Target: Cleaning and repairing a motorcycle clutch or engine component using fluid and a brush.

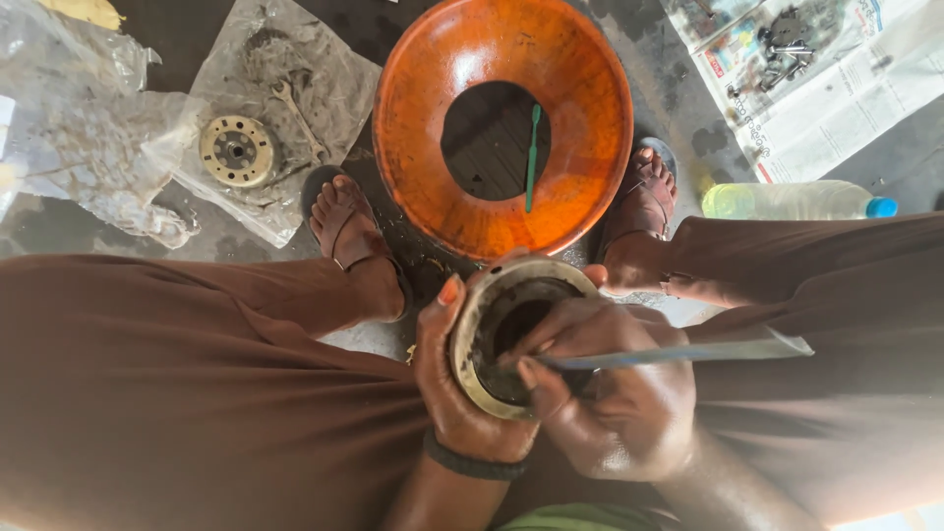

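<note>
Over the lap, just below the orange basin, the left hand wraps its fingers tight round the rim of a grimy metal drum while the right hand pinches a thin blue-handled tool poking into the drum's hollow.

I note brown trousers covering both legs and dark flip-flop sandals on the feet. The left wrist carries a black band. Fingernails appear orange-tinted.

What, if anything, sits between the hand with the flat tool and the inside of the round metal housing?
Nothing visible. The right hand holds the flat tool with its tip already inside the open mouth of the round metal housing, which the left hand grips by the rim.
</note>
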